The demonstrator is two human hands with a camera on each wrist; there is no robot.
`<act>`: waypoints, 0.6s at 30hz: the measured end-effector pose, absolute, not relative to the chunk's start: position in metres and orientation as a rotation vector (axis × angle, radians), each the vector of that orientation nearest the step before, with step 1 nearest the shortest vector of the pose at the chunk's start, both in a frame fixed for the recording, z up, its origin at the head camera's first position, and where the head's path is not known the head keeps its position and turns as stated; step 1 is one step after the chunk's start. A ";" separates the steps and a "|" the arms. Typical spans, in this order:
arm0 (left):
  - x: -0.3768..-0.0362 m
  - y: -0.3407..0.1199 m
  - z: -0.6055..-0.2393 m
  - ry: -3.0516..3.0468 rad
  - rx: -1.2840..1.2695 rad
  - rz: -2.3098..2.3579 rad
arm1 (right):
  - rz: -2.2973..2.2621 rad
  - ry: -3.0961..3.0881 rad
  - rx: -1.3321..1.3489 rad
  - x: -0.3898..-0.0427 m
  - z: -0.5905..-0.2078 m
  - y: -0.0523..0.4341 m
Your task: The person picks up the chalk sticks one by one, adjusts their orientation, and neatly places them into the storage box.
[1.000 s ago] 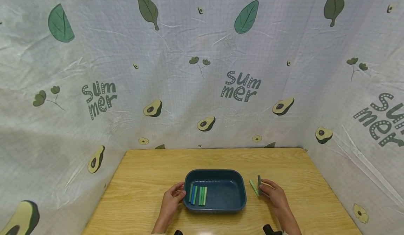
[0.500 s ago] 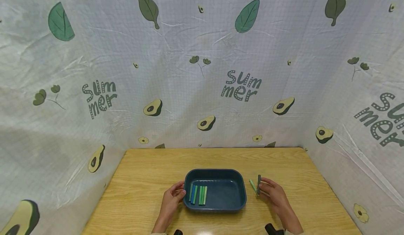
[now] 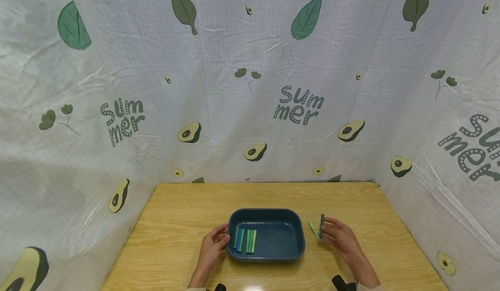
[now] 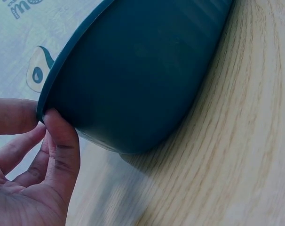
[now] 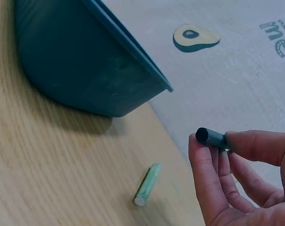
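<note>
The dark blue rectangular tray (image 3: 269, 259) sits on the table, and my left hand (image 3: 211, 248) pinches its left rim between thumb and fingers; in the left wrist view the thumb and index finger (image 4: 62, 146) meet at the tray's edge. To the tray's right, my right hand (image 3: 344, 242) pinches a dark green chalk stick (image 3: 322, 226) above the table. One round end of that chalk stick (image 5: 212, 137) faces the right wrist camera. A light green chalk stick (image 3: 314, 231) lies on the table between tray and right hand.
Inside the tray, several green chalk sticks (image 3: 248, 241) and a blue one (image 3: 239, 240) lie side by side in its left part. The wooden table (image 3: 183, 213) meets a patterned white sheet (image 3: 218, 108) at the back and sides.
My right hand has risen a little and shifted slightly right with the dark green chalk stick. The left hand, tray and light green stick stay where they were.
</note>
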State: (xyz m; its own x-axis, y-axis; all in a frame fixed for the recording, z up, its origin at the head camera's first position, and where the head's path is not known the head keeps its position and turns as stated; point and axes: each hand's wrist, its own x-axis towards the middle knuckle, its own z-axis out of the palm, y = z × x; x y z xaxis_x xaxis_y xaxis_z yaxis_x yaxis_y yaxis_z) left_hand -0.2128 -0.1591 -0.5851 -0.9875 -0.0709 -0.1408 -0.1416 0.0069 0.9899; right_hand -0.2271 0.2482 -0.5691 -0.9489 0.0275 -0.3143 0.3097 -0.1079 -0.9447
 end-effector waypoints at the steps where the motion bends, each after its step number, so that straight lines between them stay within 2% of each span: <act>1: -0.213 -0.159 -0.585 2.190 -0.234 2.169 | -2.174 1.954 0.367 -0.227 -0.568 0.249; 12: -0.213 -0.160 -0.587 2.176 -0.224 2.172 | -2.231 1.887 0.258 -0.226 -0.557 0.253; 18: -0.213 -0.160 -0.587 2.190 -0.222 2.161 | -2.236 1.888 0.297 -0.227 -0.558 0.252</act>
